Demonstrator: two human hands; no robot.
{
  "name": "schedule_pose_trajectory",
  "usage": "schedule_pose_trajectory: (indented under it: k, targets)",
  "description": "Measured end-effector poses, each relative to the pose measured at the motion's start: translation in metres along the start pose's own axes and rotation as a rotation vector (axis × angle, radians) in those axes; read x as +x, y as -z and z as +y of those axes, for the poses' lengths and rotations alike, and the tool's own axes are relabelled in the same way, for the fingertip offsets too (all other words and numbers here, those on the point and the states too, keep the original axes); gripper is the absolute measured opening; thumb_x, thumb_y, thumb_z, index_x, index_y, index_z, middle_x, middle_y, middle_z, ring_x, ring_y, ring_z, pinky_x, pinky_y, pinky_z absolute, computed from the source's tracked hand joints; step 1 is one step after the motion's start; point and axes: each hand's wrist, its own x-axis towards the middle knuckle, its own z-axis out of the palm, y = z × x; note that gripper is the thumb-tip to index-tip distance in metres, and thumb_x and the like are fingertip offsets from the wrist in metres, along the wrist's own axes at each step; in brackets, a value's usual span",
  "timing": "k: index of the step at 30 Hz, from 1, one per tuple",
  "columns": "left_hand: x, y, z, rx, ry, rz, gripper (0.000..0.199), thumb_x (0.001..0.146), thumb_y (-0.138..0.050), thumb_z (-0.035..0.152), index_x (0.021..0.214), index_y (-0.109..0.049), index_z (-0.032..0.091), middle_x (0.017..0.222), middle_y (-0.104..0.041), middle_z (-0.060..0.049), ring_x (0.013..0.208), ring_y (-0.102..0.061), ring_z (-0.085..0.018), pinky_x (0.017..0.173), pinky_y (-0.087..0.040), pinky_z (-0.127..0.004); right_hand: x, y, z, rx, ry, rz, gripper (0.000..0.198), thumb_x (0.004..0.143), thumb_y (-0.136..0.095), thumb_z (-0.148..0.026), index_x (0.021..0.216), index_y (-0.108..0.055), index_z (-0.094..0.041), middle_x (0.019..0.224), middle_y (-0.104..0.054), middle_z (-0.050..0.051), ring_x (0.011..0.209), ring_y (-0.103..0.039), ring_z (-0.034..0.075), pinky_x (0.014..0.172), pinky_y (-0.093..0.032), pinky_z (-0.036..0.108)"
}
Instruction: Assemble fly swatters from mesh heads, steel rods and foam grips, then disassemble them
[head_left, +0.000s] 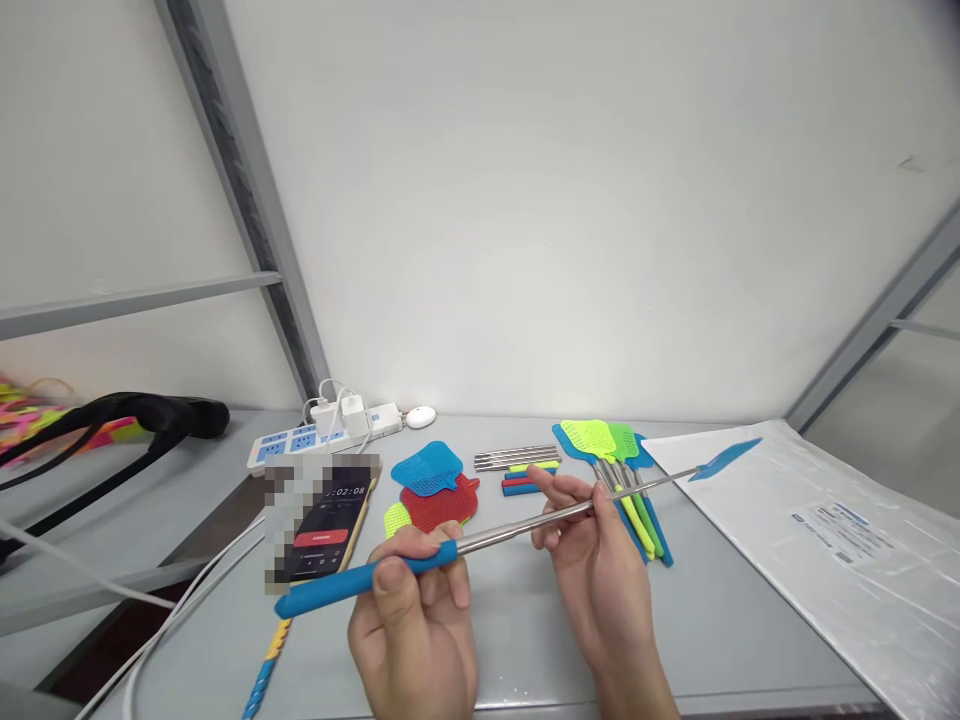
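Across left hand (416,625) and right hand (596,570) slants a blue swatter (525,526).

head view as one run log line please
left hand: holds blue handle | right hand: holds metal rod | blue paddle: at rod's far end

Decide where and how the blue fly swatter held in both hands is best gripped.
Probably by its blue handle, from the near side, palm up, as the left hand has it: this part is thicker than the slim metal shaft, and the flat head points away to the right.
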Motion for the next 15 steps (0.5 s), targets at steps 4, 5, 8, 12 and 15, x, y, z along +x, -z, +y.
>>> schedule_pose_trajectory:
  k: [4,5,8,12,15]
  targets:
    - [0.008,0.004,-0.004,0.003,0.066,-0.041,0.031,0.081,-0.070,0.048,0.080,-0.067,0.017,0.059,-0.043,0.006,0.049,-0.044,-0.006,0.051,-0.047,-0.019,0.002,0.007,-0.005,-0.042,-0.008,-0.027,0.037,0.094,-0.050,-0.046,0.104,-0.073,-0.019,0.125,-0.065,0.014,0.105,-0.060,0.023,0.069,-0.049,0.031]
    - [0.014,0.007,-0.003,-0.001,0.086,-0.030,0.030,0.082,-0.070,0.046,0.081,-0.067,0.017,0.058,-0.041,0.006,0.049,-0.044,-0.005,0.050,-0.046,-0.017,0.003,0.012,-0.010,-0.025,0.001,-0.001,0.037,0.093,-0.051,-0.048,0.106,-0.072,-0.020,0.126,-0.065,0.012,0.111,-0.059,0.024,0.075,-0.050,0.033]
    - [0.036,0.016,0.003,-0.028,0.100,0.070,0.027,0.083,-0.070,0.042,0.081,-0.065,0.016,0.058,-0.040,0.008,0.044,-0.038,-0.004,0.052,-0.047,-0.018,0.012,0.035,-0.030,0.128,0.084,0.211,0.034,0.092,-0.051,-0.051,0.098,-0.072,-0.024,0.111,-0.071,0.005,0.108,-0.063,0.022,0.090,-0.050,0.040]
    - [0.049,0.019,0.001,-0.066,0.100,0.150,0.022,0.082,-0.072,0.036,0.081,-0.063,0.016,0.062,-0.043,0.008,0.044,-0.034,-0.003,0.046,-0.041,-0.015,0.023,0.059,-0.046,0.237,0.356,0.434,0.030,0.096,-0.046,-0.037,0.078,-0.067,-0.027,0.087,-0.072,-0.002,0.092,-0.068,0.015,0.098,-0.048,0.041]
    - [0.030,0.007,-0.015,-0.099,0.163,0.145,0.025,0.081,-0.074,0.038,0.080,-0.062,0.016,0.066,-0.047,0.006,0.044,-0.033,-0.002,0.037,-0.029,-0.013,0.015,0.041,-0.034,0.153,0.393,0.366,0.030,0.094,-0.050,-0.042,0.076,-0.066,-0.025,0.084,-0.074,0.001,0.095,-0.069,0.019,0.100,-0.046,0.046]
